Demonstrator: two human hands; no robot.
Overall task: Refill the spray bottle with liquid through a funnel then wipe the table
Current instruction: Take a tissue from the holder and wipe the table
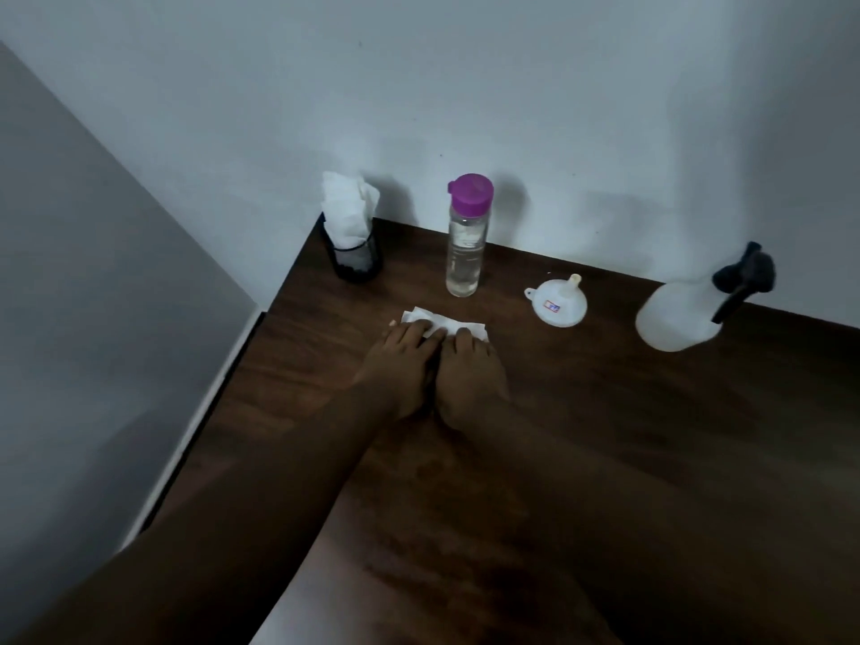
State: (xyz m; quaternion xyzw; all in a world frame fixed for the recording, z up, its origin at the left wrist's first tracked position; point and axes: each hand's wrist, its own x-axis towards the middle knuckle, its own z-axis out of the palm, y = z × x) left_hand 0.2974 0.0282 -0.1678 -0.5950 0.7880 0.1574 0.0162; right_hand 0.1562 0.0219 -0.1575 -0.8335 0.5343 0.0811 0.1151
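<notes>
A folded white tissue (446,324) lies flat on the dark wooden table (581,412). My left hand (400,365) and my right hand (470,374) rest side by side on it, fingers pressing its near edge. Behind them stands a clear bottle (464,253) with a purple cap, holding clear liquid. To its right a white funnel (556,302) lies mouth-down, spout up. At the far right stands the white spray bottle (679,314) with its black trigger head (744,277) fitted.
A black mesh holder (356,260) stuffed with white tissues stands at the table's back left corner. A pale wall runs behind the table. The table's left edge drops off beside a grey wall and floor.
</notes>
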